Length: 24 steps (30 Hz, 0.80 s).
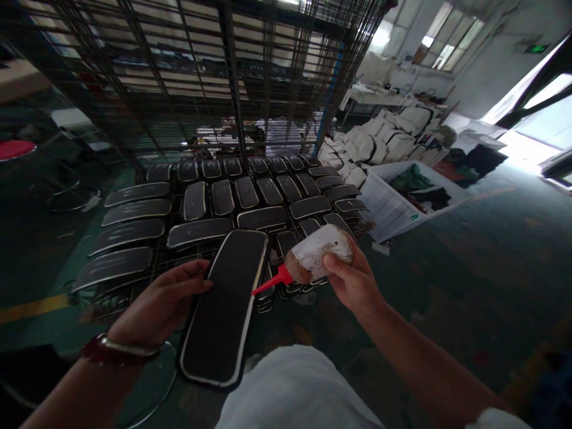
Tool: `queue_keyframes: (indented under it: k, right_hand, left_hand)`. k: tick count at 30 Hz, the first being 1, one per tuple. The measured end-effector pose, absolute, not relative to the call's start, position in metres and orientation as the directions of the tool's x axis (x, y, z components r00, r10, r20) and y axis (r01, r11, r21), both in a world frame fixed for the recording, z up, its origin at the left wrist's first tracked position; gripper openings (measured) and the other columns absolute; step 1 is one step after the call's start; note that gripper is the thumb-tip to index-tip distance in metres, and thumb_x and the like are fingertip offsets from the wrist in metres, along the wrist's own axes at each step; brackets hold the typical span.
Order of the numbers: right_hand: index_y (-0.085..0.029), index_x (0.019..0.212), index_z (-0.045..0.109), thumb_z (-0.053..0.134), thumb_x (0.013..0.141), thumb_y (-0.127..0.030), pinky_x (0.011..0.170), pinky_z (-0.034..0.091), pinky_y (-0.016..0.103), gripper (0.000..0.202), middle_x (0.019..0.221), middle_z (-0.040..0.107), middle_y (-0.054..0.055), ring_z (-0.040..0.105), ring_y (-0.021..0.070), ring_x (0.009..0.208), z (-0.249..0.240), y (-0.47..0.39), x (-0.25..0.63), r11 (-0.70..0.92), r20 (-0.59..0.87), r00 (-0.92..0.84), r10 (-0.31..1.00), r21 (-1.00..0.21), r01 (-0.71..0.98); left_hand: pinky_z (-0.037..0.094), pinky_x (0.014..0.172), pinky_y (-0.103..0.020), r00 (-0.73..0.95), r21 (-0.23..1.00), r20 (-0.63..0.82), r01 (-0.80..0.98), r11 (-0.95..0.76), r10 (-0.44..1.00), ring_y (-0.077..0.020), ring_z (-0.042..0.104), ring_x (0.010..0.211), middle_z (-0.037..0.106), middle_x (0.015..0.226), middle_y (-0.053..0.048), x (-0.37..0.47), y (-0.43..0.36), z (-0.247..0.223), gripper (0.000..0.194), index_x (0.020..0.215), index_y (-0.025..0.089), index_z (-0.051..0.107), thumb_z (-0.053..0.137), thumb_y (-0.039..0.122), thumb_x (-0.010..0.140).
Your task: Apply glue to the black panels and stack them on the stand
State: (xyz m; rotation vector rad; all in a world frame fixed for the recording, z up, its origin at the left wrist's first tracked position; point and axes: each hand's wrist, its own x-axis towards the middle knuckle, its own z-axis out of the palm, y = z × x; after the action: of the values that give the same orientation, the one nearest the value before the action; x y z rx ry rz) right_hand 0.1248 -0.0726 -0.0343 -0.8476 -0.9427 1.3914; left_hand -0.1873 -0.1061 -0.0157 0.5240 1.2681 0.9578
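Note:
My left hand (pixel 167 295) grips the left edge of a long black panel (pixel 223 304) with rounded corners, thumb on top and the other fingers partly hidden beneath. A pale line of glue runs along the panel's rim. In my right hand (pixel 353 274) is a squeeze glue bottle (pixel 317 253) with a stained white body, tilted down to the left. Its red nozzle (pixel 270 281) points at the panel's right edge, with the tip at or just above the glue line.
Many similar black panels (pixel 195 201) lie in rows on a wire rack (pixel 167 256) ahead. Behind it stands a tall metal grid (pixel 232 77). To the right are a white plastic bin (pixel 393 208) with cloth inside and a heap of white bundles (pixel 379 140). A stool (pixel 15 149) is far left.

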Motion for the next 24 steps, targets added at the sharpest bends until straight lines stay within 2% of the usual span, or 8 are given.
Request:
queue_keyframes:
  k: [7,15,19,24]
  right_hand:
    - [-0.030,0.123,0.070,0.098,0.068,-0.038,0.081,0.061,0.038,0.062,0.106,0.075,0.003,0.072,0.0262,0.093,-0.039,-0.085,0.122,-0.011,0.037,-0.109,0.993,-0.910,-0.415]
    - [-0.032,0.136,0.063,0.094,0.077,-0.039,0.088,0.061,0.044,0.066,0.118,0.076,0.007,0.074,0.0299,0.101,-0.047,-0.098,0.124,-0.021,0.082,-0.244,0.966,-0.919,-0.395]
    - [-0.033,0.141,0.060,0.091,0.082,-0.038,0.094,0.060,0.047,0.066,0.125,0.076,0.009,0.074,0.0332,0.114,-0.052,-0.103,0.126,-0.022,0.115,-0.305,0.945,-0.912,-0.410]
    - [-0.033,0.142,0.058,0.090,0.081,-0.039,0.094,0.061,0.050,0.069,0.122,0.077,0.010,0.074,0.0356,0.113,-0.053,-0.104,0.125,-0.019,0.112,-0.301,0.947,-0.917,-0.398]
  left_hand:
    - [0.068,0.056,-0.036,-0.006,0.800,-0.539,-0.315,0.510,0.842,-0.0250,0.078,0.061,0.084,0.081,-0.012,-0.189,-0.103,-0.015,0.028,0.090,0.013,0.074,0.082,0.001,0.066]
    - [0.069,0.058,-0.037,-0.055,0.804,-0.523,-0.363,0.471,0.851,-0.0240,0.078,0.060,0.083,0.082,-0.014,-0.191,-0.098,-0.020,0.025,0.094,0.010,0.074,0.071,-0.005,0.075]
    - [0.068,0.054,-0.033,-0.109,0.791,-0.547,-0.391,0.470,0.830,-0.0208,0.075,0.055,0.081,0.075,-0.009,-0.190,-0.096,-0.017,0.026,0.091,0.011,0.073,0.063,-0.008,0.078]
    - [0.066,0.054,-0.027,-0.184,0.772,-0.561,-0.468,0.430,0.807,-0.0177,0.074,0.053,0.078,0.069,-0.004,-0.193,-0.095,-0.016,0.028,0.086,0.013,0.070,0.058,-0.011,0.079]
